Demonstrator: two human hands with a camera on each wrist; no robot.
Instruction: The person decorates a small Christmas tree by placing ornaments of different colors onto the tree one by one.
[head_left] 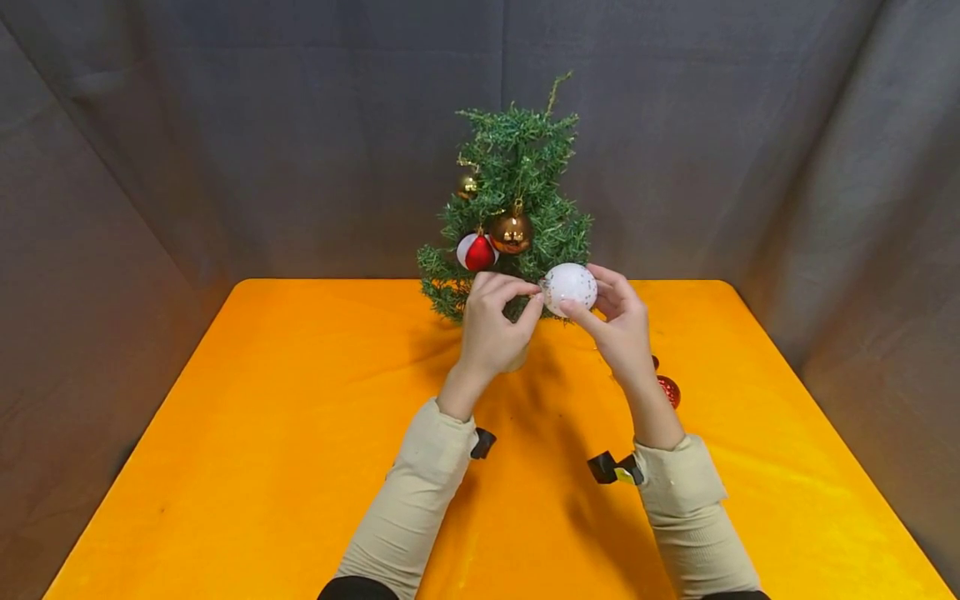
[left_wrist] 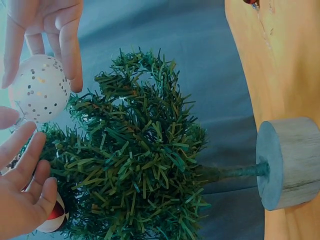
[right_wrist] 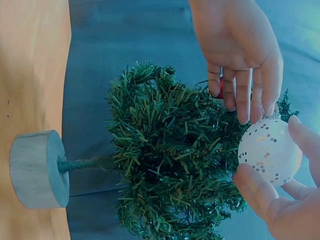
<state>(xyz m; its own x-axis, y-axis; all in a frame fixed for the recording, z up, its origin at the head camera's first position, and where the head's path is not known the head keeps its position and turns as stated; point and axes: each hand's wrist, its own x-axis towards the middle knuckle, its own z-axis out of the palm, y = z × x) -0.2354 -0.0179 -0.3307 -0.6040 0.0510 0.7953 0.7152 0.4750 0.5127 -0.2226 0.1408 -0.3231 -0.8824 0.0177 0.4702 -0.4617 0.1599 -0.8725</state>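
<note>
A white ball ornament (head_left: 569,287) with glitter specks hangs in front of the lower right branches of a small green tree (head_left: 517,167). My right hand (head_left: 600,310) holds the ball between thumb and fingers, which the right wrist view shows cupped round the ball (right_wrist: 269,157). My left hand (head_left: 536,297) is beside it, thumb and forefinger pinching at the ball's cap and loop. The left wrist view shows the ball (left_wrist: 39,89) between both hands, close to the branches (left_wrist: 135,160).
The tree stands on a round wooden base (left_wrist: 287,162) at the back of the orange table (head_left: 300,417). A gold ball (head_left: 467,185), a bronze ball (head_left: 512,232) and a red-and-white ball (head_left: 477,251) hang on it. A red ornament (head_left: 667,390) lies by my right wrist. Grey cloth surrounds the table.
</note>
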